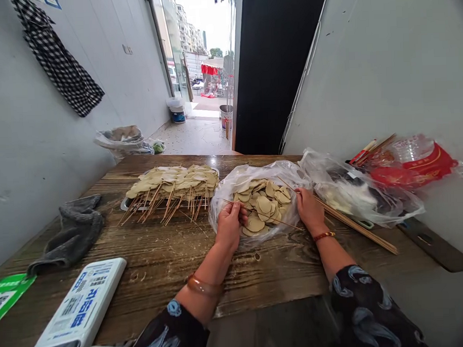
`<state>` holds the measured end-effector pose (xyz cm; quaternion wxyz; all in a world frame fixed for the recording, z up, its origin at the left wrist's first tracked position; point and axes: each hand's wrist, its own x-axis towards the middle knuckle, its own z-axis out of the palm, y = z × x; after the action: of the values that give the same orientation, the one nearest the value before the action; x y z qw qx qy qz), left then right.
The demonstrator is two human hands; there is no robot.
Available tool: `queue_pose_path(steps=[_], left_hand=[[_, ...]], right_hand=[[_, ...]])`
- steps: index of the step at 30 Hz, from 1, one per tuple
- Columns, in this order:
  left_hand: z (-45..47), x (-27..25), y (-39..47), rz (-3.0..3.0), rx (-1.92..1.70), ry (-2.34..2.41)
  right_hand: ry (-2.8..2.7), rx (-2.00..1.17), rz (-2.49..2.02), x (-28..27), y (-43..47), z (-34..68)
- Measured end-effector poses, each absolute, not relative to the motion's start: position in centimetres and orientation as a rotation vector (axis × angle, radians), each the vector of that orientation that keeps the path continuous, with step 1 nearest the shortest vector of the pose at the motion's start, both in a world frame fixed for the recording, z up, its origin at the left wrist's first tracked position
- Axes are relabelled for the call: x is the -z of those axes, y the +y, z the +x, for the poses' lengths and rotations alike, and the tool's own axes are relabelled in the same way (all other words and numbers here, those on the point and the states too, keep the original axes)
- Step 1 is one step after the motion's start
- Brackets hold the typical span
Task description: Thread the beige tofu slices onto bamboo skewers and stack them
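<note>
My left hand (229, 219) is closed in a pinch on a thin wooden skewer (282, 223), which slants to the right across the front of a clear plastic bag (217, 194). In the open bag lies a heap of flat, round, pale tan slices (265, 205). At the bag's right edge is my right hand (309, 207), its fingers curled around another thin skewer whose tip points up and left over the slices. A bundle of bare skewers (360, 225) lies just right of this hand. Left of the bag, a metal tray (125, 203) carries stacked, skewered slices (174, 180), sticks facing me.
A dark grey cloth (72, 232) and a white box-shaped device (82, 300) occupy the table's left side. At the right are more plastic bags (353, 189), red packaging (417, 167) and a dark flat board (433, 242). Beyond the wooden table (173, 251) is a doorway.
</note>
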<state>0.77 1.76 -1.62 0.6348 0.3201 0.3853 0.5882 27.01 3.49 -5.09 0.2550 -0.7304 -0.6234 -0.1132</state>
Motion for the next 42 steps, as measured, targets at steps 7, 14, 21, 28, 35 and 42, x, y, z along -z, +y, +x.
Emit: queue_pose_path(steps=[7,14,21,28,35,42], left_hand=[[0.9,1.5,1.8,0.741,-1.342,0.875],[0.7,1.1,1.7,0.718,-1.332,0.8],[0.5,1.4,1.9,0.764,-1.274,0.723],[0.8,1.1,1.5,0.83,-1.197,0.689],[1.0,0.8,1.1,0.928,-1.159,0.641],[1.4,0.8,0.3,1.037,-1.135,0.63]], right_hand=[[-1.674,0.405,-1.82,4.6,-5.2,30.4],[-1.618,0.409,-1.992,6.9,-11.5,35.2],[-1.522,0.395,-1.81,6.5,-6.9,33.8],[-1.382,0.38,-1.689,5.5,-7.0,30.7],[-1.519,0.23,-1.711,3.8,-8.1,29.2],[-1.555,-0.212,-1.503,1.2,-8.8,23.1]])
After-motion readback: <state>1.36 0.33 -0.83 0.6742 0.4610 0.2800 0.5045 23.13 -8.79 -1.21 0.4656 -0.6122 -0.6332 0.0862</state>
